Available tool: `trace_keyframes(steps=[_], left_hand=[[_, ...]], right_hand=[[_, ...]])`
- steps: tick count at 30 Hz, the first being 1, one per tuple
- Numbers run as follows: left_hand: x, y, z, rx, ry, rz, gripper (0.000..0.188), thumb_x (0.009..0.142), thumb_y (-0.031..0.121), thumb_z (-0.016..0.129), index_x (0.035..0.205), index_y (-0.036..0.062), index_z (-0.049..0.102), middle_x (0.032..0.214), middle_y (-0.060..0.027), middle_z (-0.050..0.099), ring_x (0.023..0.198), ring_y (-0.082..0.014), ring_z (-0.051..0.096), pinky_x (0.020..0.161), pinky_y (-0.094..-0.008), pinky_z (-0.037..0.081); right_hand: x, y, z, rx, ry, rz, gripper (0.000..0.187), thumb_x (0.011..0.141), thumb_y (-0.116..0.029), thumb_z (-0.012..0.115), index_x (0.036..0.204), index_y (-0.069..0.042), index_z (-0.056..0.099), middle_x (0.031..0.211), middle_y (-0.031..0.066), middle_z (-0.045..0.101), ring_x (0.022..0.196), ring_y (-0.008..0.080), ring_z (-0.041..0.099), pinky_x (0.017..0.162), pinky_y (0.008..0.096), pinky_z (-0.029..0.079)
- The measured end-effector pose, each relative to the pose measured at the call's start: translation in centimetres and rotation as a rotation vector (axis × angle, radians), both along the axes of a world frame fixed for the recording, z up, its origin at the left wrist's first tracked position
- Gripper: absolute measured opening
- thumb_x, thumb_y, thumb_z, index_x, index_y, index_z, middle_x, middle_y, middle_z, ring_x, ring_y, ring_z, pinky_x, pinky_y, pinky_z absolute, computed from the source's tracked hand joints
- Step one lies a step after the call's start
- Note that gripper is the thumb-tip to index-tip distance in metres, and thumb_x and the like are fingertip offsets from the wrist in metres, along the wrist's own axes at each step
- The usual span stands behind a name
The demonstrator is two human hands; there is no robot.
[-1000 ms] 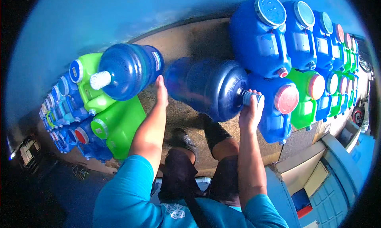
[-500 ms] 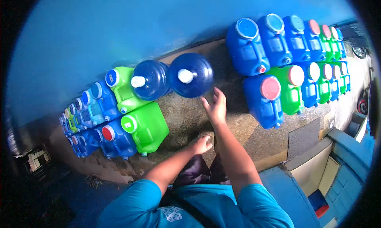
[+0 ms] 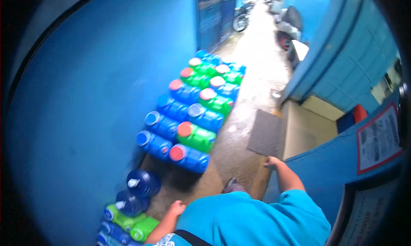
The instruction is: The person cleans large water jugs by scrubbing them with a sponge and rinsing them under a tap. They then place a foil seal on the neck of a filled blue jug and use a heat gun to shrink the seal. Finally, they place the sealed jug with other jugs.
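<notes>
My left hand [image 3: 177, 208] hangs low beside the bottles, nearest a bright green water container [image 3: 144, 229] with a green cap. My right hand [image 3: 275, 163] is out to the right, near a dark mat and a blue wall panel. Both hands are small and smeared, so their fingers do not read clearly; no object shows in either. Two round dark-blue water bottles with white caps, the farther bottle [image 3: 147, 184] and the nearer bottle [image 3: 133, 204], stand by the wall. Another green container [image 3: 124, 218] adjoins the nearer one.
A double row of blue and green containers [image 3: 195, 159] runs ahead along the blue wall [image 3: 85, 96]. Right of it lies a wet walkway [image 3: 239, 137] with a dark mat [image 3: 264, 132]. Farther on are a motorcycle [image 3: 241, 21] and a scooter [image 3: 291, 25]. A beige-sided box [image 3: 310, 130] sits right.
My view and body have turned right, toward the walkway. My right hand has moved away from the round dark-blue bottle. The bottles and nearer containers now appear at lower left.
</notes>
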State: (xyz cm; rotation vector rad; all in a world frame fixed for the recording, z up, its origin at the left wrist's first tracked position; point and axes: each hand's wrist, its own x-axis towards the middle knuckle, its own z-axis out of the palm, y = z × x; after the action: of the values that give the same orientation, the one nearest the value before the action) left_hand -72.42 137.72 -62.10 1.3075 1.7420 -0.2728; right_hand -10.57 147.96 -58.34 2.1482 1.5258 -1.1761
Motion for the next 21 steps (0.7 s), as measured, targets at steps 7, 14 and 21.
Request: trace_keyframes(steps=[7,14,21], left_hand=[[20.6,20.0,6.9,0.16,0.138,-0.293,0.054,0.084,0.034,0.058,0.13,0.0065,0.058,0.129,-0.0227,0.061,0.121,-0.036,0.058,0.103,-0.0435,0.045],[37.0,41.0,-3.0,-0.001,0.062,-0.985,0.067,0.079,0.046,0.065,0.125,-0.0023,0.061,0.126,-0.0269,0.061,0.116,-0.0362,0.061,0.099,-0.0433,0.048],[82.0,60.0,2.5,0.318,-0.013,-1.378,0.06,0.084,0.039,0.066,0.13,0.001,0.056,0.125,-0.0245,0.062,0.115,-0.038,0.06,0.1,-0.0443,0.047]], right_hand=[[12.6,4.1,-2.5,0.554,0.29,-0.356,0.046,0.087,-0.034,0.074,0.12,-0.004,0.062,0.109,0.0154,0.071,0.101,0.0244,0.068,0.087,0.0375,0.054],[21.4,6.9,-5.3,0.507,0.367,-0.375,0.042,0.087,-0.033,0.072,0.117,-0.006,0.063,0.109,0.0143,0.07,0.104,0.0245,0.068,0.092,0.037,0.053],[37.1,-0.5,-7.4,0.511,0.192,-1.027,0.032,0.079,-0.027,0.072,0.102,-0.007,0.065,0.094,0.0145,0.07,0.08,0.0229,0.064,0.072,0.0403,0.052]])
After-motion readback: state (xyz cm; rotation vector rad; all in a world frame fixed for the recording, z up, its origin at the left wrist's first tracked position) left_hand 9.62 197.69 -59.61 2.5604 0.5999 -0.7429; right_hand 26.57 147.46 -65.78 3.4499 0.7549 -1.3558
